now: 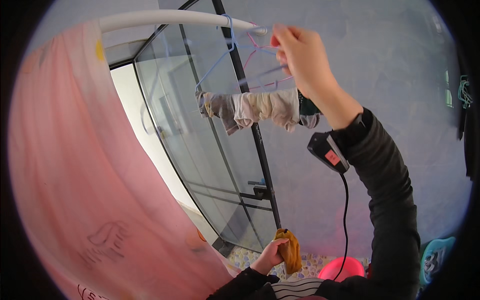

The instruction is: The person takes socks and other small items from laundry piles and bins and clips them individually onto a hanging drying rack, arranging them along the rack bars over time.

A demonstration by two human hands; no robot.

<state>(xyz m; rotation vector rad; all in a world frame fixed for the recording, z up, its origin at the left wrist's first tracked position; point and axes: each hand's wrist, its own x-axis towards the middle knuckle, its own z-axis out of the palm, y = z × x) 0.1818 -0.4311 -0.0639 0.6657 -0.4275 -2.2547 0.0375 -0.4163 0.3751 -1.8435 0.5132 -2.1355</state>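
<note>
My right hand (305, 60) is raised at the upper right, its fingers closed on a blue-grey clothes hanger (262, 74) that is blurred by motion. Behind it, a light blue hanger (213, 69) hooks over a white rail (165, 19). Grey and pale socks (258, 107) hang in a row from that hanger, with a dark green sock (308, 108) at the right end. A pink hanger (248, 60) hangs near the rail's end. Low in the view, my left hand (270, 255) grips a mustard-yellow sock (290, 252).
A pink printed cloth (93, 157) drapes from the rail at left. Beyond stands a black-framed glass door (202, 123). A cable runs down from a black device (326, 152) at my right wrist. Below are a pink basin (342, 267) and a turquoise basket (427, 262) with things inside.
</note>
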